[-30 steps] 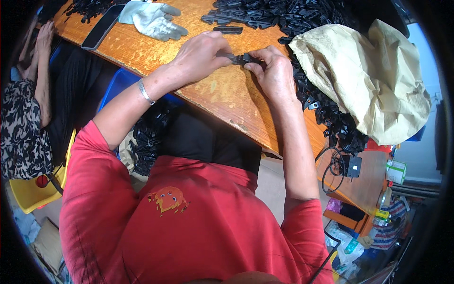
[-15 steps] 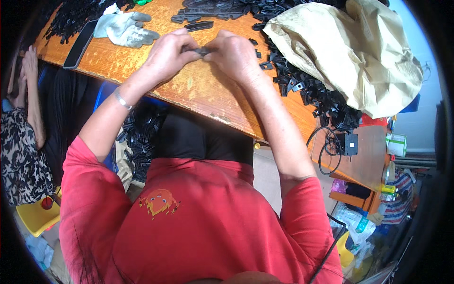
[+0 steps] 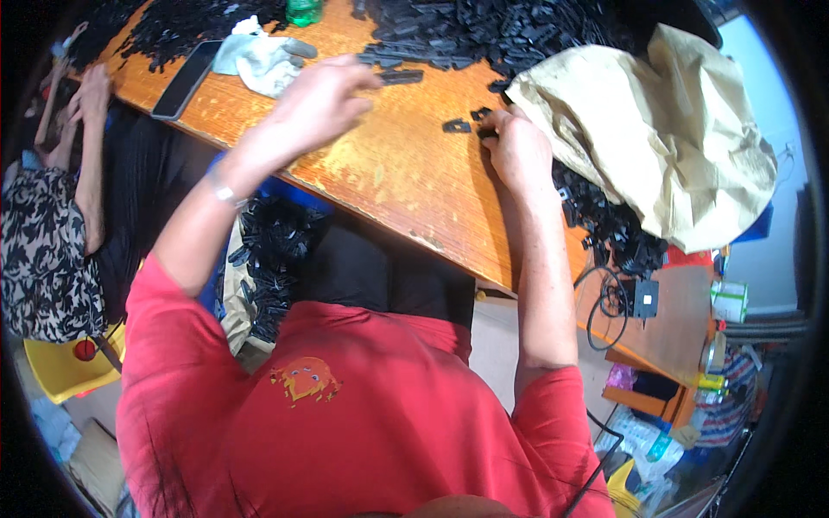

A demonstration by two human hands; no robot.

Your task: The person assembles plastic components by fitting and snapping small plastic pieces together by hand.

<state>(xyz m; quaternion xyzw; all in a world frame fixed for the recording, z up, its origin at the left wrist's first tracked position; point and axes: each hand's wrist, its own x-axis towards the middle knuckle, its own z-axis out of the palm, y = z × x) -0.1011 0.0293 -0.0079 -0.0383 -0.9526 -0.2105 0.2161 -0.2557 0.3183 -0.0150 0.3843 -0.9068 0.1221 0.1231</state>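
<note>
My left hand (image 3: 321, 105) hovers over the left middle of the wooden table (image 3: 389, 164), smeared by motion; thumb and fingers look apart, with nothing visible between them. Just beyond it lies a long narrow black plastic strip (image 3: 401, 77). Farther right, my right hand (image 3: 522, 151) has its fingertips pinched on a small black plastic piece (image 3: 488, 133), mostly hidden by the fingers. Two similar small black pieces, one of them a loose clip-like piece (image 3: 457, 126), lie beside those fingertips. Behind my right wrist spreads a pile of small black pieces (image 3: 617, 211).
A beige sack (image 3: 648, 138) covers the right side. Black strips (image 3: 449, 34) are heaped at the back. A grey-white glove (image 3: 263, 65), a phone (image 3: 186, 80) and a green object (image 3: 303, 10) lie left. Another person's hand (image 3: 91, 95) is at far left. A black adapter (image 3: 643, 298) sits right.
My hands, together before around a small dark piece, have parted. The right hand has moved right to the small pieces by the sack. The view has shifted slightly.
</note>
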